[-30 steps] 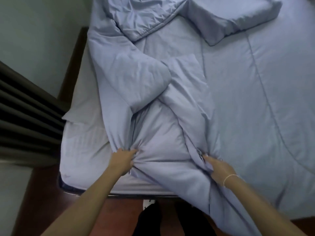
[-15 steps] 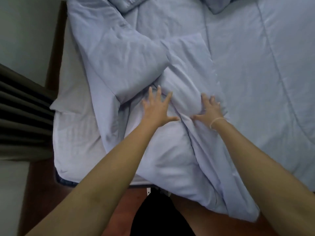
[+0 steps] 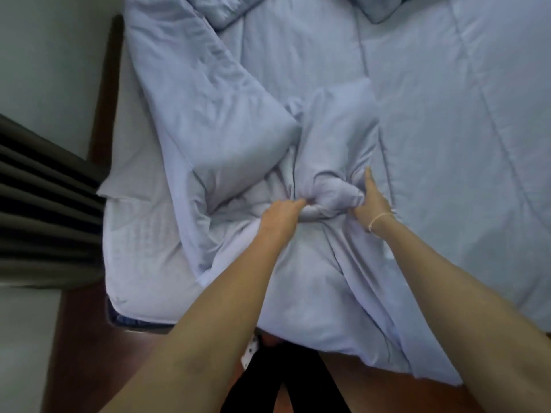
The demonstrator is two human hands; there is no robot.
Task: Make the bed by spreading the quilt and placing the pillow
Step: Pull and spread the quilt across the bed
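Note:
A pale lilac quilt (image 3: 447,150) covers most of the bed, flat on the right and twisted into thick folds at the left and middle. My left hand (image 3: 280,216) and my right hand (image 3: 368,201) both clutch one bunched fold of the quilt (image 3: 331,192) near the bed's middle, a hand's width apart. The quilt's near edge hangs off the foot of the bed over the floor. A pillow corner (image 3: 378,10) in the same lilac fabric shows at the top edge, mostly cut off.
The white sheet and mattress (image 3: 137,234) lie bare at the left. A dark wooden bed frame (image 3: 104,84) runs along the wall. Dark curtain folds (image 3: 44,210) hang at the far left. Reddish floor (image 3: 77,338) lies below the bed's foot.
My hands left the quilt's near edge, reached flat onto the folds, and have now closed on a bunched fold at the middle.

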